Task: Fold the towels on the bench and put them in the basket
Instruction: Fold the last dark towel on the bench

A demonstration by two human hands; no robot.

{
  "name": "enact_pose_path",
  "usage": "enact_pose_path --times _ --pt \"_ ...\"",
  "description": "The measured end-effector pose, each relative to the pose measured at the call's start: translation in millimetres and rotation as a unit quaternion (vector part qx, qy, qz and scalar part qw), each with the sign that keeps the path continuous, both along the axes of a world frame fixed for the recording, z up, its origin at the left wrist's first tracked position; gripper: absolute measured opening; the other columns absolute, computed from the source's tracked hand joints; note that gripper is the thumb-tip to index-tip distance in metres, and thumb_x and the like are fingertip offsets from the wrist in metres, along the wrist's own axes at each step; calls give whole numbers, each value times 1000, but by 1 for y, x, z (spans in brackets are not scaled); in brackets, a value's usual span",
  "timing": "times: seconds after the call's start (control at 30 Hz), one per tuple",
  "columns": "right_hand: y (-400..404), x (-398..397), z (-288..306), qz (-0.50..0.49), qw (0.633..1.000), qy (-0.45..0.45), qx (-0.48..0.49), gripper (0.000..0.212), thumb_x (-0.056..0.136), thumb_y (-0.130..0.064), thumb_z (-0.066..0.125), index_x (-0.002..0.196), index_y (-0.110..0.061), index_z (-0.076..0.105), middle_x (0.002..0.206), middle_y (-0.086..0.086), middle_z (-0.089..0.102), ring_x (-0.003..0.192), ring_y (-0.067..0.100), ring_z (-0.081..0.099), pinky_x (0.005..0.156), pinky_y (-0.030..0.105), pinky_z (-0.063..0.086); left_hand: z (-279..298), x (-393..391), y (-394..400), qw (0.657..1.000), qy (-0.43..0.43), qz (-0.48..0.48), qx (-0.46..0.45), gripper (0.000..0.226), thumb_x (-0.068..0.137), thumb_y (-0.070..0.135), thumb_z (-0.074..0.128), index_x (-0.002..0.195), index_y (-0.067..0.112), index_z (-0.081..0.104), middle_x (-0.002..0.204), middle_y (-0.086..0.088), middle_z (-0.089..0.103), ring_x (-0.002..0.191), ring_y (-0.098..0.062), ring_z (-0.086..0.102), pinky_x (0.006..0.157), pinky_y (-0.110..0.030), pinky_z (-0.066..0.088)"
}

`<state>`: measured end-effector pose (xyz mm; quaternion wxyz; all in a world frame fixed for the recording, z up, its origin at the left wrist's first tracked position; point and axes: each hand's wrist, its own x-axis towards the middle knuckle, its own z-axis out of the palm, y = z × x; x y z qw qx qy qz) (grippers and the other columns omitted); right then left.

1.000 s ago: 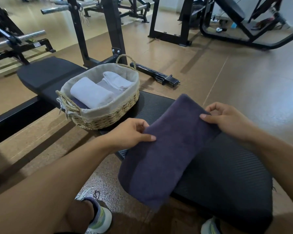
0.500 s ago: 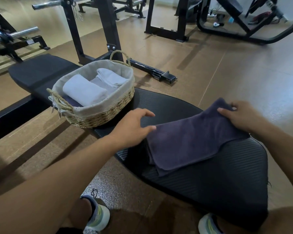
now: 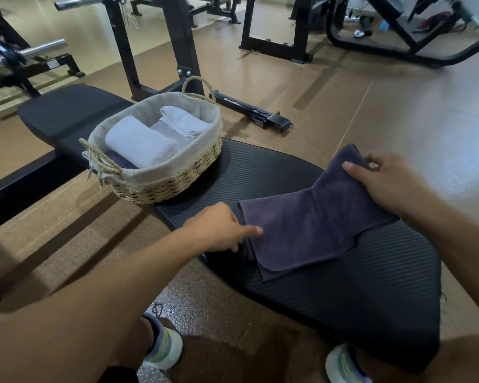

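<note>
Basket (image 3: 161,186): woven, cloth-lined, standing on the surface (image 3: 371,286) left of the dark towel and clear of it; set within arm's reach, probably so each folded piece goes straight in.
White towels (image 3: 140,142): two folded pieces inside the basket, with a grey one between them; some room shows above them below the rim.
Left hand (image 3: 219,228): at the dark towel's left edge, thumb on top and fingers apparently under the edge, though the grip is partly hidden; it seems to pin or take up that end while the other end is carried.
Dark towel (image 3: 310,230): the task's thing in hand, lying partly folded on the surface right of the basket; its near corner rests flat, its far right end is raised off the surface.
Right hand (image 3: 382,183): at the dark towel's right end, fingers and thumb closed on the lifted cloth; judged to be holding that end up for a fold toward the left.
Surface edges: the dark towel's near corner lies inside the front rim; bare padding lies between the dark towel and the basket, giving room to finish the fold.
Shoes (image 3: 163,349): on the floor below the dark towel's near side, outside the working area.
</note>
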<state>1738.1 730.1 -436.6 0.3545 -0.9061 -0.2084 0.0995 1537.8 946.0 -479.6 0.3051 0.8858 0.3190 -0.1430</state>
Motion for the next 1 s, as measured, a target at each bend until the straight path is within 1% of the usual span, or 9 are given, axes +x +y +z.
enact_pose_path --times 0.17,0.27,0.43,0.53,0.6,0.67,0.73,0.87,1.0 --pt "2 0 -6 4 1000 16 9 27 83 -56 62 88 -30 66 82 0 74 82 23 71 82 50 58 -5 -11 -21 999 -11 -32 42 38 72 64 76 73 25 74 69 14 70 78 -9 67 77 -32 55" --pt "2 1 -8 1 1000 8 11 23 88 -50 63 86 -27 66 80 0 73 80 23 71 81 48 58 -7 -8 -21 997 -75 12 -20 27 84 44 73 69 22 70 71 12 72 75 -13 68 80 -38 58" --pt "-2 7 -10 -6 1000 -6 -5 26 92 -45 62 89 -20 67 81 1 72 81 23 69 81 45 57 8 -7 -8 999 -37 32 -22 47 95 47 55 63 14 67 60 5 74 55 -15 69 55 -23 49" --pt "-5 9 -9 -9 1000 -13 -18 25 93 -43 62 89 -19 67 82 2 72 81 24 68 80 43 56 15 -15 -17 987 54 30 -147 55 102 46 49 75 4 73 72 -8 78 49 -18 68 37 -11 36" --pt "-5 10 -10 -8 999 -17 -30 25 93 -42 62 90 -17 67 82 4 71 81 25 67 79 43 56 13 -20 -25 987 63 20 -149 54 100 49 53 83 2 75 72 -7 78 52 -19 70 44 -14 46" --pt "-5 11 -11 -8 999 -19 -38 25 93 -41 63 89 -17 67 81 5 71 81 26 67 80 44 56 7 -20 -29 991 35 25 -126 47 96 48 60 83 6 76 68 -3 77 54 -18 73 63 -27 61" --pt "-5 11 -11 -8 999 -20 -41 23 93 -40 63 89 -17 67 82 5 71 82 27 67 80 44 56 3 -18 -28 994 0 31 -102 41 94 45 63 79 9 76 65 1 76 54 -14 73 71 -29 62" --pt "-6 11 -11 -11 999 -14 -46 20 93 -39 64 92 -20 67 84 3 70 84 27 67 82 44 55 1 -18 -34 995 -29 28 -94 33 93 35 64 75 11 78 63 6 75 54 -9 72 59 -19 50" --pt "-10 11 -10 -18 999 -16 -48 19 93 -37 65 94 -18 68 84 4 69 85 28 66 81 42 54 8 -19 -37 990 -70 50 -112 28 89 29 67 70 11 77 61 4 74 51 -11 71 62 -22 54"
